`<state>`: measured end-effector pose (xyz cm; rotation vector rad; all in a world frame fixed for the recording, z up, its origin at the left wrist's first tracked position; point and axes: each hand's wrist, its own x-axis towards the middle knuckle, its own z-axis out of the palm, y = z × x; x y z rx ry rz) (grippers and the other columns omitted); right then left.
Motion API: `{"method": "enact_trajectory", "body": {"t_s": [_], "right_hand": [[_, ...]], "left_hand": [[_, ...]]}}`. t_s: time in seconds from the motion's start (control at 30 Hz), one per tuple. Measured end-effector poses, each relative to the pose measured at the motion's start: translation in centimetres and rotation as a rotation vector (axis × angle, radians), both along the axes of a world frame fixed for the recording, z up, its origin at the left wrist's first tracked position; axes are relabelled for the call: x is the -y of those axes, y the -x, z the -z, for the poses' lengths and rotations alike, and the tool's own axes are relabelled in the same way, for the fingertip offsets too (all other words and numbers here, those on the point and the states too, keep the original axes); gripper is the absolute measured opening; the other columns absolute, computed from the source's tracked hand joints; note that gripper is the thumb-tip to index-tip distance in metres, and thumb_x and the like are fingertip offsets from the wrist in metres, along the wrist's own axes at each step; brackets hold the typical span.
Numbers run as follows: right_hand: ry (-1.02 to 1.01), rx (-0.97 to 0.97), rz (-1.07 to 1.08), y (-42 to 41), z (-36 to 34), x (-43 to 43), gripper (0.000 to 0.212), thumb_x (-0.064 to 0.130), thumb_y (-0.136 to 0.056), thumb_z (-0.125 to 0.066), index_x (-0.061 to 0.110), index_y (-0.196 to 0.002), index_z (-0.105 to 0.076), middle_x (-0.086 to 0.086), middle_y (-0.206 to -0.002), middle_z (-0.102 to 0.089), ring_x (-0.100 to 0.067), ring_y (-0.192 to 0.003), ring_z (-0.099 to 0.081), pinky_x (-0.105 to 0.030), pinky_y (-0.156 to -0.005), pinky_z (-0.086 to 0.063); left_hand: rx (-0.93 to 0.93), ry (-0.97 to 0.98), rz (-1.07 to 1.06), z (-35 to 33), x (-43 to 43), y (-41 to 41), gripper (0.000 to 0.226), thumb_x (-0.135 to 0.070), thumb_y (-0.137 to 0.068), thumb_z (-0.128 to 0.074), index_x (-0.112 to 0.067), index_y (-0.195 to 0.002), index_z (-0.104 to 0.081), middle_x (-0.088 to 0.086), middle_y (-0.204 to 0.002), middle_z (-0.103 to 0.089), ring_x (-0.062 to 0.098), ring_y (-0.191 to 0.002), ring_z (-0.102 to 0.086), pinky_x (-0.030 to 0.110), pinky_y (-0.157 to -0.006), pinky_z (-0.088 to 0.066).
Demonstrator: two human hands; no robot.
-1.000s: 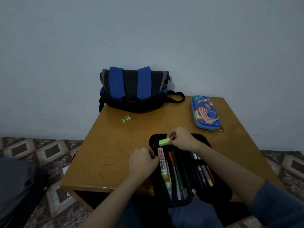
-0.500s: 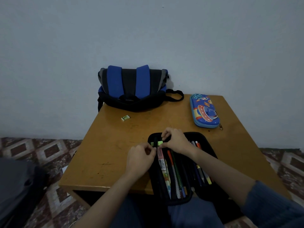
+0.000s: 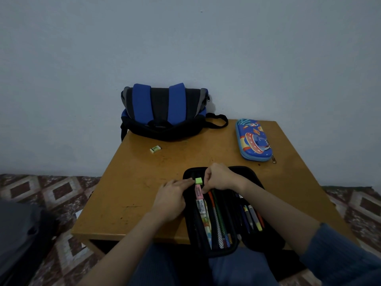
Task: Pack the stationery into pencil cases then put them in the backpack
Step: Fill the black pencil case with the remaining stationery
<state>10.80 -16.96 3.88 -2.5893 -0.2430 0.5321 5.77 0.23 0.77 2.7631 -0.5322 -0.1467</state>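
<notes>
Your black pencil case (image 3: 233, 213) lies open at the near edge of the wooden table (image 3: 132, 195), its near end hanging over the edge toward your lap. Take that case as the landmark. At its far-left corner sits a small green eraser (image 3: 198, 180), with both your hands meeting on it. Your left hand (image 3: 171, 200) rests on the case's left rim, fingers held together and reaching forward so the fingertips touch the eraser's left side. Your right hand (image 3: 221, 178) curls over the case's far end, thumb and forefinger closed around the eraser's right side; the exact contact is partly hidden by the knuckles. Just nearer than the eraser, in the case's left half, lie a pink eraser (image 3: 199, 191), a white eraser (image 3: 201, 206) and several pencils (image 3: 216, 219) under elastic loops. The right half holds pens (image 3: 252, 217). Beyond the case to the left, well apart, another small eraser (image 3: 155, 149) lies loose on the table. Beyond the case to the right sits a blue cartoon pencil case (image 3: 254, 140), zipped shut. Farther back, against the wall, stands the blue and black backpack (image 3: 165, 112).
</notes>
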Motion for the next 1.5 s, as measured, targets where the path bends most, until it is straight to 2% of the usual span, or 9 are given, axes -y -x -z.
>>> {"method": "enact_trajectory", "body": {"t_s": [0.17,0.47,0.7,0.83,0.97,1.1,1.33,1.43,1.5], "right_hand": [[0.016,-0.072,-0.046,0.4,-0.6,0.0,0.027,0.02,-0.065,-0.083,0.011,-0.076,-0.06,0.004,-0.069,-0.055,-0.008,-0.068,-0.05,-0.02,-0.058,-0.04],[0.296,-0.135,-0.176,1.3,-2.3,-1.5,0.033,0.028,-0.072,-0.076,0.012,-0.072,-0.047,-0.001,-0.07,-0.047,-0.014,-0.061,-0.044,-0.024,-0.05,-0.034],[0.571,0.149,-0.261,2.0,-1.3,-4.1,0.035,0.027,-0.087,-0.058,0.015,-0.062,-0.037,0.0,-0.065,-0.04,-0.015,-0.055,-0.04,-0.024,-0.045,-0.033],[0.523,0.163,-0.199,2.0,-1.6,-3.9,0.037,0.029,-0.088,-0.057,0.014,-0.061,-0.036,0.0,-0.066,-0.038,-0.02,-0.066,-0.046,-0.027,-0.05,-0.034],[0.466,0.236,-0.102,2.5,-1.2,-3.8,0.04,0.026,-0.09,-0.056,0.013,-0.06,-0.034,-0.001,-0.065,-0.034,-0.015,-0.055,-0.037,-0.024,-0.045,-0.03],[0.388,0.277,0.008,3.3,-0.9,-2.9,0.042,0.029,-0.09,-0.055,0.014,-0.06,-0.03,0.0,-0.064,-0.033,-0.022,-0.069,-0.048,-0.029,-0.056,-0.037],[0.203,0.378,0.189,3.7,0.4,-2.0,0.042,0.021,-0.086,-0.052,0.011,-0.052,-0.03,-0.002,-0.055,-0.035,-0.014,-0.046,-0.031,-0.026,-0.041,-0.022],[0.104,0.392,0.169,3.8,0.9,-1.6,0.034,0.021,-0.083,-0.054,0.009,-0.053,-0.041,-0.005,-0.054,-0.045,-0.021,-0.049,-0.044,-0.03,-0.044,-0.035],[-0.025,0.377,0.152,3.7,1.2,-0.8,0.029,0.025,-0.086,-0.057,0.004,-0.068,-0.064,-0.01,-0.069,-0.065,-0.026,-0.067,-0.06,-0.036,-0.061,-0.051]], "left_hand": [[0.002,-0.022,0.003,-0.4,0.3,0.1,0.054,-0.013,-0.095,-0.033,-0.033,-0.144,-0.027,-0.008,-0.148,-0.035,0.02,-0.13,-0.036,0.039,-0.105,-0.032],[-0.039,-0.037,0.03,-0.5,0.6,0.0,0.044,-0.035,-0.101,-0.021,-0.034,-0.144,-0.026,-0.007,-0.146,-0.032,0.017,-0.129,-0.033,0.036,-0.105,-0.028],[-0.071,-0.031,0.015,-0.3,0.7,-0.1,0.046,-0.036,-0.101,-0.016,-0.029,-0.142,-0.033,-0.005,-0.143,-0.034,0.019,-0.123,-0.037,0.037,-0.103,-0.029],[-0.065,-0.062,0.016,-0.3,0.7,0.0,0.047,-0.036,-0.101,-0.014,-0.029,-0.145,-0.029,-0.006,-0.144,-0.031,0.02,-0.125,-0.035,0.037,-0.103,-0.029],[-0.053,-0.068,0.009,-0.3,0.6,0.1,0.047,-0.036,-0.101,-0.015,-0.029,-0.146,-0.028,-0.006,-0.146,-0.029,0.02,-0.127,-0.034,0.037,-0.103,-0.028],[-0.031,-0.07,0.011,-0.1,0.5,0.1,0.047,-0.036,-0.101,-0.016,-0.03,-0.146,-0.027,-0.007,-0.146,-0.029,0.019,-0.128,-0.033,0.038,-0.103,-0.029],[-0.007,-0.058,0.037,0.0,0.1,0.2,0.047,-0.039,-0.1,-0.015,-0.029,-0.144,-0.03,-0.007,-0.146,-0.031,0.017,-0.126,-0.036,0.036,-0.105,-0.031],[-0.025,-0.051,0.031,0.1,0.2,0.1,0.048,-0.041,-0.1,-0.014,-0.029,-0.144,-0.031,-0.007,-0.146,-0.031,0.018,-0.127,-0.036,0.035,-0.106,-0.03],[-0.073,0.03,0.006,0.2,0.2,-0.1,0.049,-0.042,-0.1,-0.014,-0.029,-0.143,-0.034,-0.007,-0.145,-0.033,0.017,-0.128,-0.037,0.034,-0.105,-0.032]]}}
